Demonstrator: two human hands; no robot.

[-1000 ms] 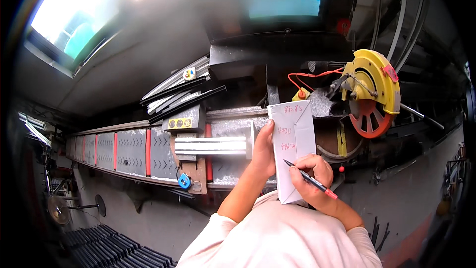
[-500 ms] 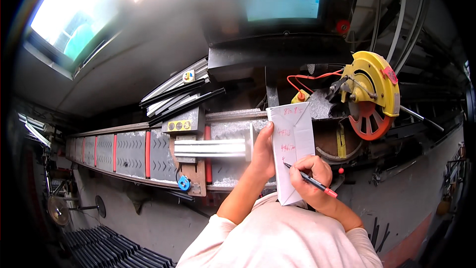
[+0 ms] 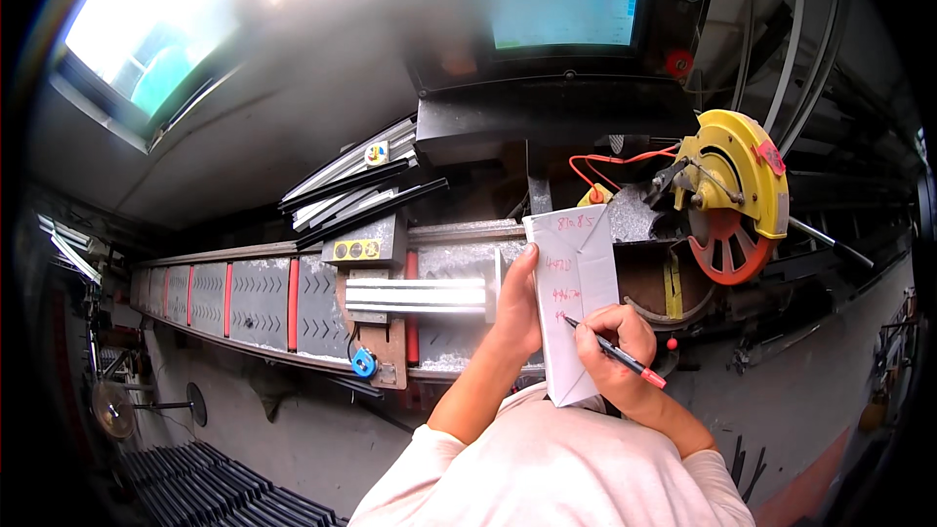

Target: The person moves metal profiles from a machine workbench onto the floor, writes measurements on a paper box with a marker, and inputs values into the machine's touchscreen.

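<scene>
A long white carton (image 3: 574,268), marked with red handwriting, is held upright in front of my chest. Along its left edge my left hand (image 3: 517,307) grips it, thumb on the near face and the other fingers hidden behind. My right hand (image 3: 622,346) is closed around a black marker pen (image 3: 615,353) with a red end. The pen's tip touches the carton's face, beside the lowest line of red writing.
Behind the carton runs a long conveyor-like bed (image 3: 259,304), with a silver metal profile (image 3: 420,295) on it. A yellow-guarded saw (image 3: 737,176) stands to the right. Above hangs a screen panel (image 3: 566,10). Dark bars (image 3: 224,483) lie stacked lower left.
The pen tip has shifted slightly right and up, and another red mark shows on the lowest line. My left hand keeps its hold. The whole view has shifted slightly.
</scene>
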